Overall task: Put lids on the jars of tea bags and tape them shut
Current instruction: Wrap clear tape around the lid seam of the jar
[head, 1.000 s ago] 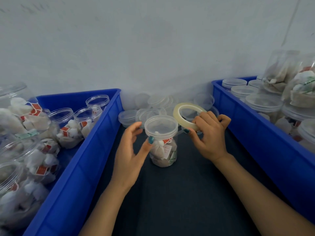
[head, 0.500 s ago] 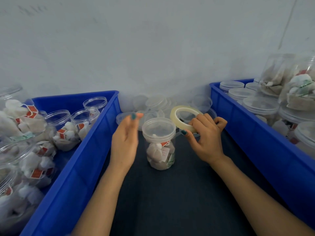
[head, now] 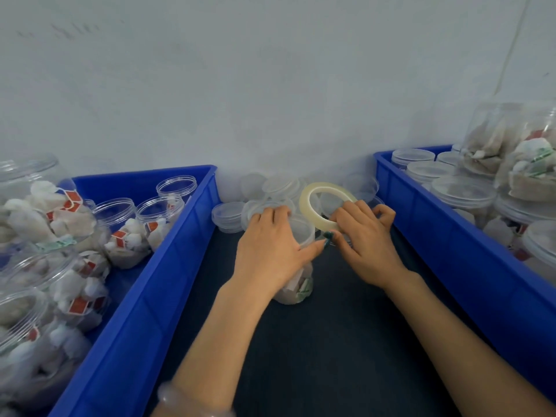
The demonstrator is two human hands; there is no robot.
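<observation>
A clear jar of tea bags [head: 298,288] stands on the dark mat between two blue bins, with a clear lid [head: 305,228] on it. My left hand [head: 270,251] lies over the lid from the left, fingers curled round its far edge and thumb against the near rim. My right hand [head: 365,239] grips a roll of clear tape [head: 307,200] just right of the jar, held up on edge. The strip of tape between roll and jar is too faint to make out.
The left blue bin [head: 156,281] holds open jars of tea bags. Lidded jars fill the right blue bin [head: 445,236], with more stacked on top. Loose clear lids [head: 231,215] lie piled against the wall behind the jar. The dark mat [head: 346,341] stretches toward me.
My left hand left the jar's side, lifted, then came down over the lid. The right hand with the tape roll stayed beside the jar, shifting slightly closer.
</observation>
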